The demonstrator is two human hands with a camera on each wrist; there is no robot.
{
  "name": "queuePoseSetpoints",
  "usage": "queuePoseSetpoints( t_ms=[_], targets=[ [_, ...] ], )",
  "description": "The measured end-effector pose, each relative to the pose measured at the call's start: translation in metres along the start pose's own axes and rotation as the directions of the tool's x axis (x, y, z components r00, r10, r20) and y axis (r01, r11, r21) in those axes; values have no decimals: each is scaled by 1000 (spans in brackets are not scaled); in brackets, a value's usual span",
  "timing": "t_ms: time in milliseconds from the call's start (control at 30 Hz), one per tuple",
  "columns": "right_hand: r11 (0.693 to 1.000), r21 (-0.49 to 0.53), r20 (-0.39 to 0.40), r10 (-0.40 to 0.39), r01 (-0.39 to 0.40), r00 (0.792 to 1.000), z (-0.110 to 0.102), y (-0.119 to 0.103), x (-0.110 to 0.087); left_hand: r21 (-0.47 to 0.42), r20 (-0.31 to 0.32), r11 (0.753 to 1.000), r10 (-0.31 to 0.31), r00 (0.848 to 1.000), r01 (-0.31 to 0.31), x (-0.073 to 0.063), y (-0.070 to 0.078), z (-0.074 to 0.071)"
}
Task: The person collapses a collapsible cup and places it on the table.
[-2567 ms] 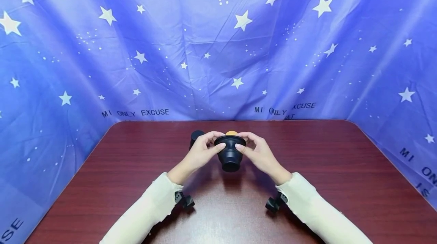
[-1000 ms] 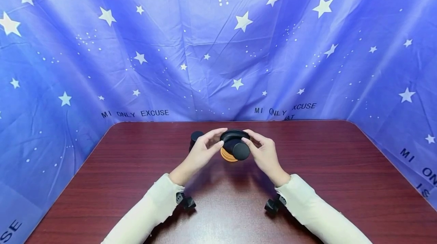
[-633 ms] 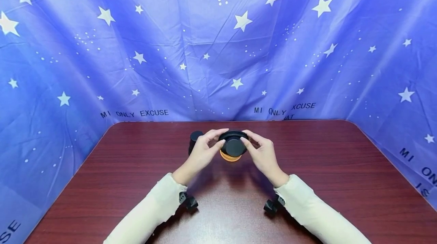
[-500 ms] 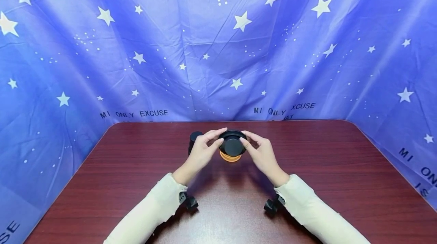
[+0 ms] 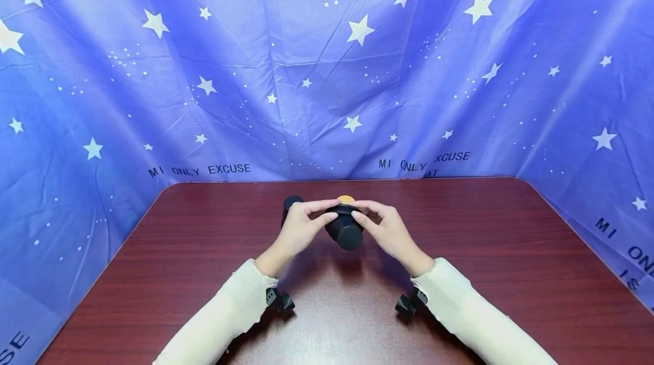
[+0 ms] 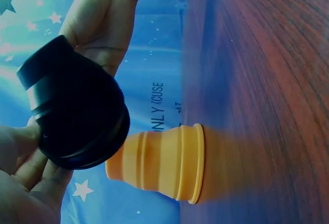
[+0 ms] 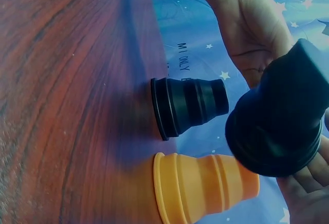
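Observation:
A black collapsible cup [image 5: 339, 227] is held in the air between both hands, its wide rim uppermost in the head view and its round base tilted down toward me. My left hand [image 5: 296, 230] pinches the rim's left side between thumb and fingers. Across from it, my right hand [image 5: 388, 230] pinches the right side the same way. In the right wrist view the held cup [image 7: 288, 111] looks bent to one side. Close behind it, an orange collapsible cup [image 6: 164, 162] stands upside down on the table; the head view shows only its top.
A second black cup [image 7: 190, 106] stands upside down left of the orange one, partly behind my left hand in the head view. The reddish-brown wooden table [image 5: 511, 251] reaches back to a blue star-patterned curtain [image 5: 327, 70]. Both wrists carry small black cameras.
The held cup has tipped, its base swinging down from facing me. The hands have drawn slightly closer together. The orange cup now shows above the rim instead of below the held cup.

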State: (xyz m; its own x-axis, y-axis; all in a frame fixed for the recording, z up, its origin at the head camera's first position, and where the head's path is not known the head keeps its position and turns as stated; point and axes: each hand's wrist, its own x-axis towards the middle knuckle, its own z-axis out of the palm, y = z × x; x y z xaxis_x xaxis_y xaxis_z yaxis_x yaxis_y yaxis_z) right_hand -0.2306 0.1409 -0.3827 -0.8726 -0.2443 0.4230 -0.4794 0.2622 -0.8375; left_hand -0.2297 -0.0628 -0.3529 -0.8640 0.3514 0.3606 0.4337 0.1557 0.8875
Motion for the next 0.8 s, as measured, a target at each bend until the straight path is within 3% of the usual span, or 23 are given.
queuePoseSetpoints(
  t_ms=[300, 467, 700, 800],
  targets=[
    [999, 17, 81, 35, -36, 996, 1, 5, 0, -67, 23, 996, -58, 998, 60, -1, 5, 2],
    [999, 33, 102, 23, -26, 995, 2, 4, 0, -89, 17, 995, -51, 999, 52, -2, 4, 4],
    [998, 55, 96, -15, 10, 995, 3, 2, -3, -139, 31, 990, 17, 999, -13, 2, -27, 5],
    [997, 63, 56, -49, 45, 997, 2, 3, -3, -165, 52, 985, 50, 997, -40, 2, -31, 3]
  ],
)
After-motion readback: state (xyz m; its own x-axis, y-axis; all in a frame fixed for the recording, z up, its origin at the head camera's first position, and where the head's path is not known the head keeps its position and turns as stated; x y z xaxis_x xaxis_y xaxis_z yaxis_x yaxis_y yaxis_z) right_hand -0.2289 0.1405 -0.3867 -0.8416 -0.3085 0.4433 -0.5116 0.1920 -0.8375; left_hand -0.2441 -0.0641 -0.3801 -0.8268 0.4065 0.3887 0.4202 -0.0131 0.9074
